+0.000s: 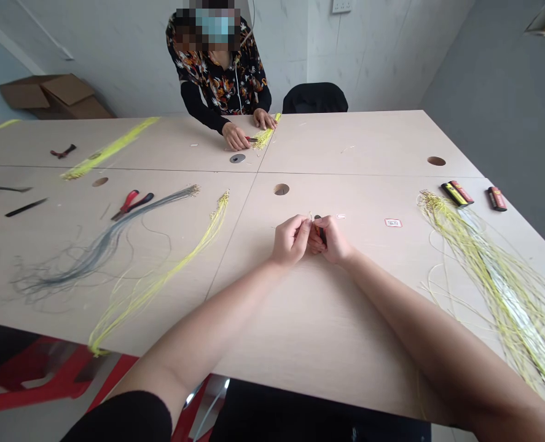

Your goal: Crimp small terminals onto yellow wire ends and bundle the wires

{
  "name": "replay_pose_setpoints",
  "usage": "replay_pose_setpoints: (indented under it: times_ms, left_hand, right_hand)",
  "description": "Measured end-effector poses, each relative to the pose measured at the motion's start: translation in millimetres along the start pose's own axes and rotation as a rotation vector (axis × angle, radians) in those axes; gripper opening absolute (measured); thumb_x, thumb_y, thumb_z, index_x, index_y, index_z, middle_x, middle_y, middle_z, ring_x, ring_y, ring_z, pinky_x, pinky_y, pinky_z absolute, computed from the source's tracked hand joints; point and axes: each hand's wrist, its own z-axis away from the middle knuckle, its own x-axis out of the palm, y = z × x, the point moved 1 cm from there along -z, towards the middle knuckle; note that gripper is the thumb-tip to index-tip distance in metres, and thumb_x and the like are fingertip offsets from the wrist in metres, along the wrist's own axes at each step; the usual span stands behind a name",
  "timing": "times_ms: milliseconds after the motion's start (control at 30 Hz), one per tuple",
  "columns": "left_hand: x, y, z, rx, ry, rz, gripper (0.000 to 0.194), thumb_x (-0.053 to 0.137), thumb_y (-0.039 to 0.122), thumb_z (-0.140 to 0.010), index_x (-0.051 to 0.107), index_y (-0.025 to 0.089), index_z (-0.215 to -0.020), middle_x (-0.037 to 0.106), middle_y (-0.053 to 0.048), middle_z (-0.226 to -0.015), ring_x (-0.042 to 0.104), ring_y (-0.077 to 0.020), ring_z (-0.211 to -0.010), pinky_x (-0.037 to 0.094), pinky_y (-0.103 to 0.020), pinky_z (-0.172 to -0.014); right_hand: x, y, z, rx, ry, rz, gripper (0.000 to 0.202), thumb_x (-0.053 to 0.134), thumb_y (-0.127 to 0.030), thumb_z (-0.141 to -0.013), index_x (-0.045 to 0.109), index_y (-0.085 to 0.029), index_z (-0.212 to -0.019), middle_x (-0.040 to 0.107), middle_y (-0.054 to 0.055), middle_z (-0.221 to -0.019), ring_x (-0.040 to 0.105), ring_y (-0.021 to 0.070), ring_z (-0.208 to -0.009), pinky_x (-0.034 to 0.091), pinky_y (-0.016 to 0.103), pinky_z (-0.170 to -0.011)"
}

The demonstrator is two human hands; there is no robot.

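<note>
A: What fills the view?

B: A pale table (373, 141), several desks pushed together. A long spread of yellow wires (493, 276) lies down the person's right side, a second yellow bundle (161, 276) and a grey bundle (92, 248) on the left, all running away from the near edge toward the middle.

A: And across the table?

B: A co-worker's hands (247, 129) rest on another small yellow bunch (265, 136). Red-handled pliers (131, 204) lie near the grey bundle, well apart from the wearer's hands.

A: Where are those hands?

B: Together at the table's centre. The left hand (290, 239) pinches a thin pale wire end (310, 217) that pokes up between the fingertips. The right hand (333, 240) is closed around a small dark tool (319, 230), touching the left.

A: How does the wire lie to the tool?

B: Just left of it, roughly upright; the tool's tip meets it from the right. Whether the tool bites the wire cannot be told.
</note>
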Motion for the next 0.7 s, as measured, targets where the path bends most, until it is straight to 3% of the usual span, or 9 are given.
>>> replay_pose_setpoints:
  times_ms: [400, 700]
  left_hand:
    - [0.9, -0.5, -0.8, -0.036, 0.015, -0.027, 0.047, 0.040, 0.055, -0.094, 0.052, 0.018, -0.068, 0.054, 0.000, -0.058, 0.047, -0.0101, -0.054, 0.037, -0.023, -0.053]
    - [1.2, -2.2, -1.4, -0.035, 0.005, -0.032, 0.045, 0.040, 0.053, -0.095, 0.053, 0.018, -0.069, 0.057, -0.001, -0.060, 0.049, -0.0103, -0.055, 0.039, -0.023, -0.054]
  right_hand:
    - [1.1, -0.3, -1.9, 0.078, 0.053, -0.074, 0.032, 0.035, -0.036, -0.075, 0.028, -0.024, -0.046, 0.021, -0.004, -0.034, 0.014, 0.0093, -0.038, 0.018, 0.025, -0.039]
    - [0.8, 1.6, -2.5, 0.057, 0.066, -0.042, 0.039, 0.043, -0.047, -0.073, 0.028, -0.023, -0.047, 0.022, -0.006, -0.036, 0.016, 0.0073, -0.035, 0.018, 0.024, -0.040]
